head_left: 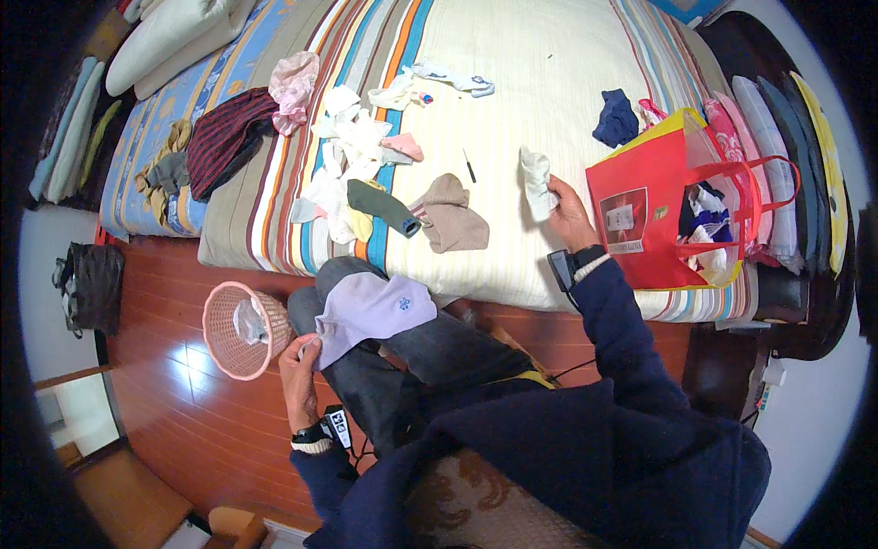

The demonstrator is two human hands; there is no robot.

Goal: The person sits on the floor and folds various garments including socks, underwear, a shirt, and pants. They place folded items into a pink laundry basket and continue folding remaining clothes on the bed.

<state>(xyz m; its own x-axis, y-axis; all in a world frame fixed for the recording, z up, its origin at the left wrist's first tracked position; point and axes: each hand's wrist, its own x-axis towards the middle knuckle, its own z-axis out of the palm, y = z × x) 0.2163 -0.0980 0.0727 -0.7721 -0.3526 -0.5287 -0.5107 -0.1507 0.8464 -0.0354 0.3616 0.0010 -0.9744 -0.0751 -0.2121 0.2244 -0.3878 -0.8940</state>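
Head view: left hand (298,368) pinches a pale-lavender fabric sock (370,313) across the lap (448,355), right hand (571,218) a crumpled white fabric sock (534,183) over the striped bed (530,64); both seem light, limp, best held by edges.

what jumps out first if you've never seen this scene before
Probably the bright red bag with yellow edging, at the right of the striped bed, with cloth items showing inside. Next, the lilac cloth across the dark trousers, pinched by the left hand, while the right hand holds a small white cloth above the bed. The pink basket also stands out, on the floor at left.
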